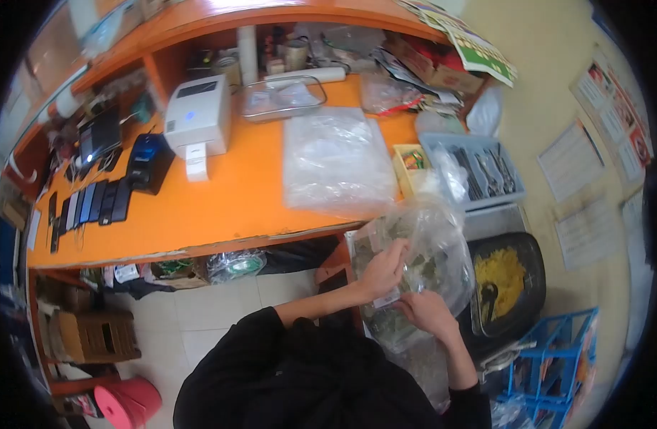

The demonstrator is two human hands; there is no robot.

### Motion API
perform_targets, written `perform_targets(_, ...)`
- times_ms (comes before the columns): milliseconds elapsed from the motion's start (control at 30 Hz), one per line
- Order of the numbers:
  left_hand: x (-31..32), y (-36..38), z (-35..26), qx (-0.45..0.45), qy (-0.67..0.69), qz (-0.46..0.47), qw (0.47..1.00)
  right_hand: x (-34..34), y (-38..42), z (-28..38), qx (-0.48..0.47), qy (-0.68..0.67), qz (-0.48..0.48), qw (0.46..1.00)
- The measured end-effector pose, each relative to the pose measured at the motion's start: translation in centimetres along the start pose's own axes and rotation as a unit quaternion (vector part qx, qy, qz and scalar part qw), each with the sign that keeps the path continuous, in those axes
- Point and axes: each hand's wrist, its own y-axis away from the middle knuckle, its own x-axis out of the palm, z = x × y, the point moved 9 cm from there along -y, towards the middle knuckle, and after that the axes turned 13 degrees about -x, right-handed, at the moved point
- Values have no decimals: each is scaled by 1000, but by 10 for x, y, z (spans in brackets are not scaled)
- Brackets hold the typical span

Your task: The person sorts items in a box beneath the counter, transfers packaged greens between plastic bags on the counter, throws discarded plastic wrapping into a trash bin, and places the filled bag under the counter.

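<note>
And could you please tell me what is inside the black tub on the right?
The black tub holds a yellow heap and a dark utensil; anything beneath the heap is covered and cannot be seen.

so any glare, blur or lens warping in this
Head view: pale reflections streak the large clear plastic bag, and glare whitens part of the orange upper shelf; head view: wide-angle distortion bows that shelf's edge; head view: print on the white paper sheets on the beige wall is too soft to read.

an orange counter (235,204) stands above a pale tiled floor (214,307), a cream wall (535,79) rising to its right.
</note>
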Motion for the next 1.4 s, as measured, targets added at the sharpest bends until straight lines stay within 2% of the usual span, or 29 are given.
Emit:
perform_targets(100,-15,-9,-22,93,-10,-28,995,-10,4,-7,29,-10,-44,999)
perform_targets(200,-30,-34,-1,-6,-96,-40,995,-22,14,-11,51,54,-39,997)
perform_targets(267,-50,-50,4,30,-26,-41,998,-38,26,-10,54,88,-34,994)
perform_targets(333,-71,-66,14,-46,20,12,999,-63,40,-5,33,91,-42,994)
perform_targets(433,-103,-71,-16,-98,136,31,985,-116,46,9,39,65,-56,996)
perform_targets(500,-133,-77,-48,-95,152,2,984,-158,37,30,-57,56,-139,987)
perform_targets(533,-149,-80,-64,-93,161,-14,982,-175,29,34,-58,93,-149,983)
perform_targets(600,-191,-91,-77,-167,153,-31,974,-207,3,47,-116,117,-188,968)
perform_targets(667,-242,-96,-95,-113,112,-99,982,-221,-36,56,-209,117,-216,947)
perform_targets(733,-292,-92,-99,-96,119,-145,978,-226,-78,72,-288,158,-249,911)
perform_targets(833,-366,-75,-96,-58,85,-219,970,-234,-138,98,-374,230,-287,852)
perform_targets(900,-404,-53,-99,-51,26,-262,963,-224,-173,122,-414,218,-288,835)
perform_targets(933,-415,-43,-95,-99,-29,-255,962,-221,-186,131,-431,213,-288,828)
perform_targets(1033,-431,-6,-92,-212,-150,-185,948,-233,-196,135,-465,95,-386,791)
perform_targets(1100,-459,17,-87,-172,-179,-239,939,-245,-208,111,-426,17,-375,823)
perform_targets(1167,-478,40,-89,-160,-150,-294,930,-247,-218,73,-357,-95,-375,850)
perform_targets(1267,-463,60,-91,-146,-133,-318,927,-223,-226,13,-292,-90,-366,879)
perform_targets(1300,-451,60,-80,-138,-143,-291,936,-198,-234,-4,-244,-132,-272,922)
perform_targets(1333,-424,54,-66,-154,-102,-217,959,-167,-235,-24,-189,-173,-176,950)
perform_targets(1400,-352,39,-38,-190,-53,-61,978,-78,-237,-62,-183,-246,68,949)
